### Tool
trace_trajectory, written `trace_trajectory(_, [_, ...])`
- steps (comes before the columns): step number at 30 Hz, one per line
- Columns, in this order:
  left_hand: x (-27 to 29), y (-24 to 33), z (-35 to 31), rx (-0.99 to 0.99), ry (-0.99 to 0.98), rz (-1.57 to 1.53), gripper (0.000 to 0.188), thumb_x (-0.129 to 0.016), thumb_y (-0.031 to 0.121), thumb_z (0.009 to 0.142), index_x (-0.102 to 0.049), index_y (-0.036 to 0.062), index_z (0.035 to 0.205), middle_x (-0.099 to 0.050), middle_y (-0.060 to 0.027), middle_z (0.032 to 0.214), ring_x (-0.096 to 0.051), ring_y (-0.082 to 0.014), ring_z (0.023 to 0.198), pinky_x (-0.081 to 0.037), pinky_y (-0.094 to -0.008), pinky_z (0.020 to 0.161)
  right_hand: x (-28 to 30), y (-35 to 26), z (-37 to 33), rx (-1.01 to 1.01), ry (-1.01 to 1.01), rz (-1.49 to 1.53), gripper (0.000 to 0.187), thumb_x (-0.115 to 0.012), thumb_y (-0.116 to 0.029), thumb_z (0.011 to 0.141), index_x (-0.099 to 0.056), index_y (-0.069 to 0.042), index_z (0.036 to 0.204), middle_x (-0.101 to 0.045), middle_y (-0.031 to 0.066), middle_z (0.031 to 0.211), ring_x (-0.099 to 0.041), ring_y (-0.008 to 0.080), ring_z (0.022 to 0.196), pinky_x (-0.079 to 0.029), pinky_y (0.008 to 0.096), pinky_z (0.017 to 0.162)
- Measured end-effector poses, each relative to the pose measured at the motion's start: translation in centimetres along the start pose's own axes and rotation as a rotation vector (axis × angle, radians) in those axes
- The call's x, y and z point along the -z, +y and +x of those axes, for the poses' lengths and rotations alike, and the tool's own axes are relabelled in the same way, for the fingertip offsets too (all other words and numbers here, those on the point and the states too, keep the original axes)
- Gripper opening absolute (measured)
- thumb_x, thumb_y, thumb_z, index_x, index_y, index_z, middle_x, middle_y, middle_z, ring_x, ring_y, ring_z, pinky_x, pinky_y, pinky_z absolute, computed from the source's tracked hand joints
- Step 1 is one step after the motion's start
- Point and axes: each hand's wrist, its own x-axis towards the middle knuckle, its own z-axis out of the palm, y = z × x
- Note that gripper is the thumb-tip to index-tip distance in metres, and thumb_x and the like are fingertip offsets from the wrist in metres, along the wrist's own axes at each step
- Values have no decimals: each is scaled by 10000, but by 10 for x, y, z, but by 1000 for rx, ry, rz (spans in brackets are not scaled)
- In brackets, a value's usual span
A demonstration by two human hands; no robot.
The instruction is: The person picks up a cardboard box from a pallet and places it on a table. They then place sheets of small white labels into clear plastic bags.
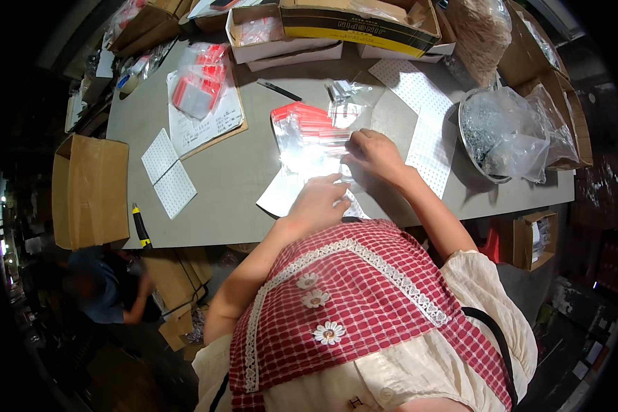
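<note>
Both hands are down on the grey surface (240, 172), close to its near edge, working a stack of clear zip bags (312, 141) with red strips along their tops. The left hand (321, 200) lies palm down just at the near end of the stack, fingers curled narrow onto one loose bag; whether it is pinching the film or only pressing on it, I cannot tell. The right hand (375, 154) rests on the right side of the stack, fingers bent and narrow, tips touching the plastic; again the grip itself is hidden under the knuckles.

Under and beside the bags sit white perforated sheets (426, 130), running toward the right edge. A metal bowl (475, 141) at the right edge holds small bright parts under crumpled clear plastic. Toward the far left corner, another bundle of red-topped bags (198, 86) lies on a clipboard (216, 127). A dark pen (279, 90) lies mid-surface towards the far edge, and a yellow-handled knife (140, 227) sits at the near left edge. Open cartons (323, 24) line the far edge.

Risks, as I read it: that film is slick and the stack is fanned, so a light pinch could lift two bags at once, or slide the whole stack off toward the near edge, which is just beside the left wrist. A wide sweep of the right forearm could nudge the bowl, which overhangs the right edge a little. The glare on the plastic also makes a bag's opening hard to find.
</note>
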Motion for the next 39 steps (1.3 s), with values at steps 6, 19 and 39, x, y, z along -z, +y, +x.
trace_trajectory(6, [10, 5, 0, -172, 29, 21, 212, -695, 198, 846, -687, -7, 793, -627, -106, 1354, -464, -358, 1364, -391, -485, 1072, 8, 19, -6, -3, -62, 187, 176, -678, -166, 870, -672, -22, 970, -674, 152, 924, -648, 363, 853, -512, 426, 759])
trace_trajectory(19, [6, 6, 3, -125, 41, -6, 219, -695, 192, 852, -669, -10, 771, -595, -103, 1400, -460, -366, 1367, -368, -475, 1097, 32, 38, -13, -356, -22, 586, 120, -650, -90, 901, -597, -12, 975, -610, 31, 795, -548, 77, 719, -467, 256, 659])
trace_trajectory(39, [8, 8, 11, -250, 77, 30, 211, -699, 199, 833, -661, 10, 748, -575, -86, 1427, -422, -354, 1394, -345, -501, 1093, 20, 38, -10, -149, -103, 271, 460, -515, -423, 1028, -731, -20, 1080, -644, 104, 787, -593, 291, 818, -475, 387, 796])
